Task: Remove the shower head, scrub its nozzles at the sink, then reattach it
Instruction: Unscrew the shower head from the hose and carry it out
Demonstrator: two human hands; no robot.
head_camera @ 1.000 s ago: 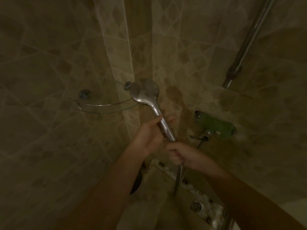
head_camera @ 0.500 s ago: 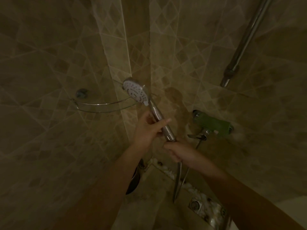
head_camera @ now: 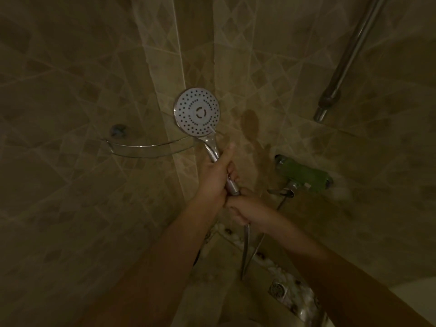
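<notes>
fingers: left hand (head_camera: 213,177) grips shower head (head_camera: 197,111) handle; right hand (head_camera: 245,210) grips hose (head_camera: 245,246)

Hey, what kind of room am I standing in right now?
Most likely a tiled shower stall in a bathroom. The left hand holds a shower head by its handle, the right hand grips the hose fitting, a mixer tap is on the wall, and a floor drain sits below.
</notes>
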